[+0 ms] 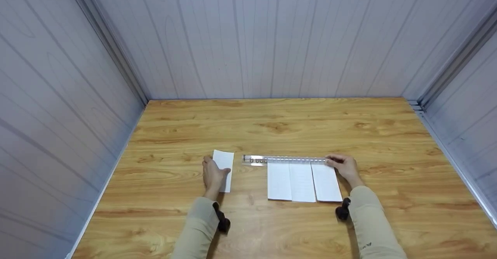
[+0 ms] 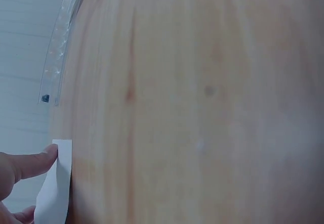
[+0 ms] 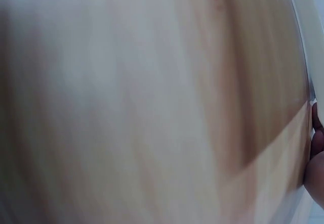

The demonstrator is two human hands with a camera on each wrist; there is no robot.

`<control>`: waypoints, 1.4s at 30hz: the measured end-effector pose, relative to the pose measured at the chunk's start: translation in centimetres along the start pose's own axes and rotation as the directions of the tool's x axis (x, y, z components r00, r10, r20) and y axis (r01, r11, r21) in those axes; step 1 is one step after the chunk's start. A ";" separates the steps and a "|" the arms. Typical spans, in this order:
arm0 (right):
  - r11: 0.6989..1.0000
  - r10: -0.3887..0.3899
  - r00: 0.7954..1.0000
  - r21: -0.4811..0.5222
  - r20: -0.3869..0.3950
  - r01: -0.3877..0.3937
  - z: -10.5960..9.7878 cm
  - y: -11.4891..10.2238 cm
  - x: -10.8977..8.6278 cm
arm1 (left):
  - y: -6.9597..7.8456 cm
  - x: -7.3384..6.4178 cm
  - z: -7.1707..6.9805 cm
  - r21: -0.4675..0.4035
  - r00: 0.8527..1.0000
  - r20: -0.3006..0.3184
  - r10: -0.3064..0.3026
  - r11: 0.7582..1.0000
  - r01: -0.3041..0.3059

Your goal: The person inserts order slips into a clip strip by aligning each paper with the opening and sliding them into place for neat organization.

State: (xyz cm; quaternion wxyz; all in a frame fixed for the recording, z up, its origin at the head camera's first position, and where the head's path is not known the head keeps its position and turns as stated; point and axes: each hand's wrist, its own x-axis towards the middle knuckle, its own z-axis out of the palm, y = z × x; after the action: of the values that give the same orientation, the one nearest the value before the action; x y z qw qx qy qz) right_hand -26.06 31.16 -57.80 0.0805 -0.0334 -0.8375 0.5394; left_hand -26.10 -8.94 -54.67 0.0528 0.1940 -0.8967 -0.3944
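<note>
On the tabletop, my left hand [image 1: 212, 174] holds a narrow white paper piece [image 1: 225, 164] between the thumb and the fingers. The left wrist view has the thumb [image 2: 35, 164] against that paper, which is slightly bent. A clear plastic ruler [image 1: 285, 159] lies across the top ends of three white paper pieces [image 1: 291, 183] set side by side. The ruler's left end extends past the papers. At its right end, my right hand [image 1: 345, 167] pinches the ruler with thumb and fingers. Only a little of the right hand [image 3: 315, 171] shows in the right wrist view.
The wood-grain table [image 1: 271, 127] meets a pale panelled wall [image 1: 256, 37] at the back, with similar walls left and right. A gap of bare wood separates the left paper from the ruler and the three papers. Dark devices sit at both wrists.
</note>
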 end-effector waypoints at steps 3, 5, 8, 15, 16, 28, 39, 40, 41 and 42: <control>1.000 0.001 1.000 -0.003 -0.010 -0.001 0.0 0.0 0.0 | -0.1 0.0 0.1 -0.043 1.000 0.000 0.013 0.999 -0.013; 1.000 0.004 1.000 -0.004 -0.014 -0.004 0.0 0.0 0.0 | -0.2 0.0 0.1 -0.059 1.000 -0.001 0.017 0.998 -0.017; 1.000 0.011 1.000 0.002 0.004 -0.011 0.0 0.0 0.0 | -0.3 0.0 0.2 -0.076 1.000 0.002 0.014 0.997 -0.014; 0.999 0.033 0.999 0.011 0.024 -0.034 -0.1 0.1 -0.1 | -0.3 -0.3 0.2 -0.115 1.000 -0.004 0.010 0.993 -0.011; 0.999 0.034 0.999 0.012 0.021 -0.034 -0.1 0.1 -0.1 | -0.3 -0.3 0.2 -0.118 1.000 -0.007 0.012 0.993 -0.012; 1.000 0.017 1.000 0.023 0.011 -0.018 0.0 0.2 0.1 | 0.1 -0.5 -0.1 -0.162 0.999 -0.033 0.018 0.986 -0.023; 0.999 -0.006 1.000 0.032 0.005 0.006 0.0 0.2 0.1 | 0.5 -0.8 -0.3 -0.189 0.997 -0.065 0.047 0.980 -0.059; 0.999 -0.009 1.000 0.038 0.006 0.009 0.0 0.2 0.0 | 0.6 -0.9 -0.4 -0.191 0.997 -0.063 0.048 0.980 -0.059; 0.999 -0.011 1.000 0.042 0.004 0.011 0.0 0.2 0.1 | 0.6 -0.9 -0.4 -0.191 0.997 -0.060 0.049 0.980 -0.059; 0.999 -0.012 1.000 0.048 0.006 0.012 0.0 0.3 0.1 | 0.7 -1.0 -0.4 -0.193 0.997 -0.060 0.051 0.979 -0.062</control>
State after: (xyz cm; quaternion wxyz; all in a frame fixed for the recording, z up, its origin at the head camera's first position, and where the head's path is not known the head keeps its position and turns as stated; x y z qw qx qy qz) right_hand -26.13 31.24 -58.04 0.0818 -0.0247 -0.8248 0.5589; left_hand -25.29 -8.43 -53.83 0.1071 0.1732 -0.8571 -0.4732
